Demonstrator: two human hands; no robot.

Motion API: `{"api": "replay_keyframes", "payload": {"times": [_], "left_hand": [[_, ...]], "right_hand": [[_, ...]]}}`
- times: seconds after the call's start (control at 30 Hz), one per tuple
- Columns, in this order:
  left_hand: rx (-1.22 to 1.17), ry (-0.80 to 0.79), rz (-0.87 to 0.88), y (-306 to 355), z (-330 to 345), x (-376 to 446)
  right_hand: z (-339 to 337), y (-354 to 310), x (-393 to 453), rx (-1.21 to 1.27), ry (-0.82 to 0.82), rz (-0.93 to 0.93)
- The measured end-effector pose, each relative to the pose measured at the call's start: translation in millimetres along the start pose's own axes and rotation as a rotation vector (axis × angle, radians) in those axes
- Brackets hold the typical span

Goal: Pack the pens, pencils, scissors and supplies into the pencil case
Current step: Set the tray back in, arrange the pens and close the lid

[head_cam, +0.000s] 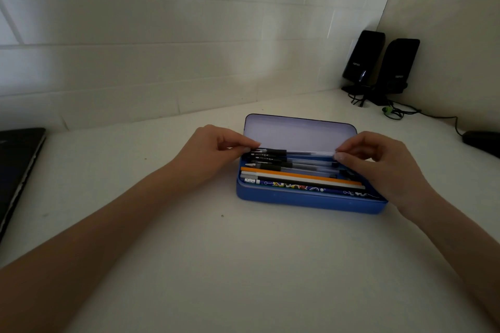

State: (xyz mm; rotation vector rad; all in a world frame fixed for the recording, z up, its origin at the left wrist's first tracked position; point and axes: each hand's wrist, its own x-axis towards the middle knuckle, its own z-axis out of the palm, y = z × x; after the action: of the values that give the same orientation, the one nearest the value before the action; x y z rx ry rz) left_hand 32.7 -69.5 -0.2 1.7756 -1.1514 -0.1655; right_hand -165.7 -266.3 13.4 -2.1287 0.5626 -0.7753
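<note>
The left hand (216,147) has its thumb and forefinger pinched on the capped black end of a pen (295,153), and the right hand (378,162) pinches the other, clear end of that same pen between thumb and fingertips, so the pen is held level at both ends just above the far side of the pencil case (311,199). The other fingers of each hand are curled loosely inward. The case is a blue tin, open, with its pale lid (299,132) standing up at the back. Inside, several more black-capped pens (273,161) lie side by side lengthwise in the far half, and in the near half lie an orange pencil (286,173), a white pencil (292,178), a black pencil (305,183) and a patterned blue pencil (292,186), all parallel to the front wall. The case sits on a white counter (243,265), toward its far right part, well clear of the near edge. Both bare forearms reach in from the near edge. At the left edge lies a dark laptop (16,170). In the far right corner stand 2 black speakers (378,62) with cables (392,112) trailing, and a dark mouse (481,140) lies at the right edge.
</note>
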Motion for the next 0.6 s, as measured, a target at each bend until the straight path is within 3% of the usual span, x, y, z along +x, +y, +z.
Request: {"api": "replay_keyframes", "payload": {"times": [0.33,0.6], "left_hand": [[0.046,0.009,-0.017,-0.5,-0.8,0.4],[0.033,0.013,-0.001,1.1,-1.4,-1.1]], "right_hand": [[1.1,2.8,-1.3,-0.166,0.015,-0.068],[-4.0,-0.9,-6.9,-0.544,-0.002,-0.115]]}}
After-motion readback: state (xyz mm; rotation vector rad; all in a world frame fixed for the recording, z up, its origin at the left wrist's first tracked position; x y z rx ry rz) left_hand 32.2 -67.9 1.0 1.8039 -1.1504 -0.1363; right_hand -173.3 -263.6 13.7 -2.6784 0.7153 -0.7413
